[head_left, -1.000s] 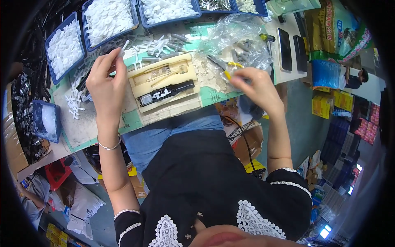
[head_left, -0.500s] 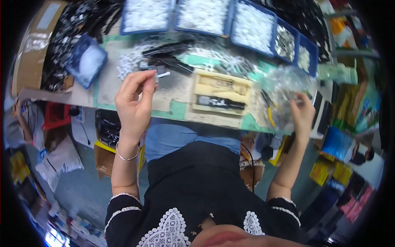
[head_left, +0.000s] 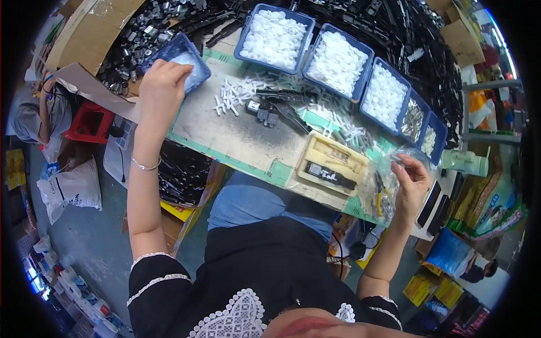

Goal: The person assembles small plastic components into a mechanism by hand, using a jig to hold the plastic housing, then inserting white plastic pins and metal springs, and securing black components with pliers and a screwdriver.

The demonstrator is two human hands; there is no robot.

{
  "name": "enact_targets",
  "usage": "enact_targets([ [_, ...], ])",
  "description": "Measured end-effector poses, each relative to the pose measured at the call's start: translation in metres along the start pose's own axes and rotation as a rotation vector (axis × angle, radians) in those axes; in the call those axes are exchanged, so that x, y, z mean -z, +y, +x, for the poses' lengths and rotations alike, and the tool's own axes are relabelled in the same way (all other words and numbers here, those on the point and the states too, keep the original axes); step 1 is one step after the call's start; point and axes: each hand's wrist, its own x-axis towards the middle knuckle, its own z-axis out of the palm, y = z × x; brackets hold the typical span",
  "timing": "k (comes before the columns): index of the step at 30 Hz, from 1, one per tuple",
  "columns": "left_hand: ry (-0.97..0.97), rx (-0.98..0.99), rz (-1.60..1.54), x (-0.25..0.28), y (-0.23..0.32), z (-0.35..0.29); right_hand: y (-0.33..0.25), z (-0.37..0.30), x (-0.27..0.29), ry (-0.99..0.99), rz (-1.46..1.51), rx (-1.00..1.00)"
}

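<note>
My left hand [head_left: 162, 84] is over a blue tray [head_left: 206, 73] at the far left, its fingers pinched. The tray holds a whitish, translucent mass [head_left: 190, 63]. A small white plastic pin was in these fingers half a second ago; the fingertips now hide it. My right hand [head_left: 413, 179] is at the right, thumb and fingers curled together above a clear plastic bag [head_left: 389, 151]; anything in its fingertips is too small to make out. Beside it lie yellow-handled pliers [head_left: 379, 197]. Between the hands, a cream fixture block [head_left: 333, 161] holds a black part [head_left: 329, 176] with silver-white pieces.
Blue bins [head_left: 274, 38] of white parts curve along the back, with a bin of metal pieces [head_left: 413, 119] to the right. Loose white pins [head_left: 236, 93], black strips [head_left: 284, 94] and grey blocks [head_left: 265, 115] lie mid-table. Dark parts [head_left: 138, 50] and cardboard [head_left: 93, 39] fill the far left.
My left hand has moved left and away from me to the blue tray, carrying the white pin it pinched. My right hand stays by the bag. The whole view has swung leftward.
</note>
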Motion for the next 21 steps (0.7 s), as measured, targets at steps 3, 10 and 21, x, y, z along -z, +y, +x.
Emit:
enact_targets([
  [3, -0.056, -0.019, 0.052, -0.01, -0.004, 0.002, -0.009, 0.0, -0.027, -0.049, -0.026, -0.03],
  [10, -0.025, 0.341, -0.349, 0.015, 0.014, -0.001, -0.031, 0.0, -0.056, -0.164, -0.058, 0.056],
  [21, -0.245, 0.659, -1.537, 0.014, 0.125, -0.024, -0.044, -0.018, -0.126, -0.391, 0.268, 0.033],
])
